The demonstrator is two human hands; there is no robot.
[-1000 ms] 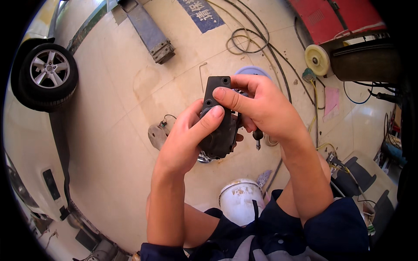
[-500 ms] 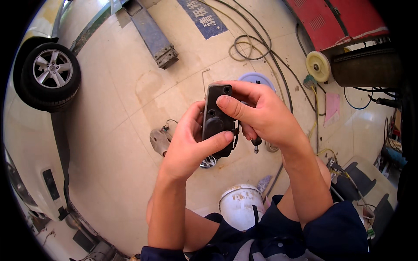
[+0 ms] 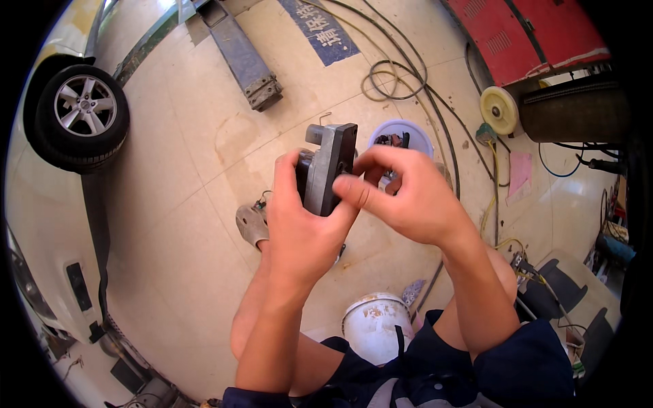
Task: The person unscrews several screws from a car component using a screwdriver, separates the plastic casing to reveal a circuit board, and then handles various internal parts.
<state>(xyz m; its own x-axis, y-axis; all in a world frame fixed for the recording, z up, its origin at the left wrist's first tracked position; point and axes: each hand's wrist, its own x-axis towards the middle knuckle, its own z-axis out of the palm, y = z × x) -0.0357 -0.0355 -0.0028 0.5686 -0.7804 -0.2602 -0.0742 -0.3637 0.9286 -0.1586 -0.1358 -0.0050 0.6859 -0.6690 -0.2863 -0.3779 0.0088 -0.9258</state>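
My left hand point(image 3: 299, 224) is closed around a grey-and-black metal housing point(image 3: 326, 173), held upright in front of me. A short round stub point(image 3: 314, 134) sticks out from its upper left side, and its black face is turned to the right. Close against that face is my right hand point(image 3: 422, 197), fingers curled and thumb bent inward, slightly blurred. Whatever lies between those right fingertips is hidden. Behind the right hand, a light purple basin point(image 3: 423, 141) on the floor holds several small dark parts.
A white bucket point(image 3: 377, 326) stands between my legs. Hoses point(image 3: 435, 102) loop over the tiled floor. A car wheel point(image 3: 83, 105) is on the left, a blue-grey steel arm point(image 3: 238, 54) lies ahead. Red cabinets point(image 3: 510, 34) and a cream reel point(image 3: 498, 110) are at the right.
The housing has turned from its black face toward me to nearly edge-on, showing its grey side and stub. My right hand has come off its top and moved lower right.
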